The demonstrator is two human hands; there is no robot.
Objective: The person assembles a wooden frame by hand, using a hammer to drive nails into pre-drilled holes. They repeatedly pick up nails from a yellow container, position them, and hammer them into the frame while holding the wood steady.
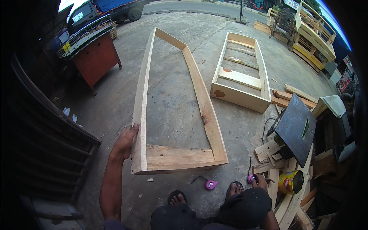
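A long rectangular wooden frame of pale boards stands on the concrete in front of me, its near end close to my feet. My left hand grips its left side board near the near corner, thumb on the top edge and fingers on the outer face. Low beside my right knee, my right hand is closed on a small purple tape measure; the knee partly hides that arm. Another purple tape measure lies on the ground between the frame and my feet.
A second wooden frame with cross slats lies farther right. At right are a table saw, a yellow can and scrap boards. A red cart and a truck stand far left; a slatted dark gate is nearer.
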